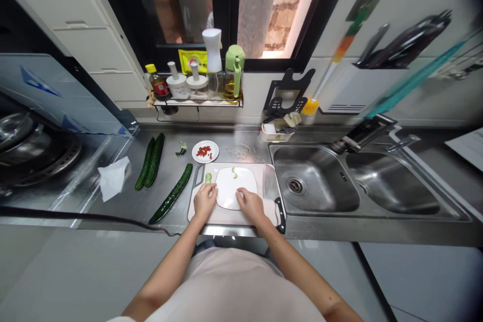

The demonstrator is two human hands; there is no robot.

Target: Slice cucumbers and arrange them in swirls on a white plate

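A white square plate (229, 196) lies on the cutting board (221, 218), with a few thin green slices (234, 173) near its far edge. At the plate's left edge, my left hand (205, 202) has its fingers drawn together; anything between them is too small to tell. My right hand (250, 205) is over the plate's right part, fingertips closed together, their contents unclear. Cucumber slices (208, 177) are stacked on the board beyond my left hand. A cleaver (280, 215) with a black handle rests along the board's right side.
Whole cucumbers (171, 193) and a white paper (113, 178) are left of the board. Behind it stands a small plate (205, 158) of chopped red pieces. A double sink (315, 178) is at right. Bottles stand on a wall rack (219, 103).
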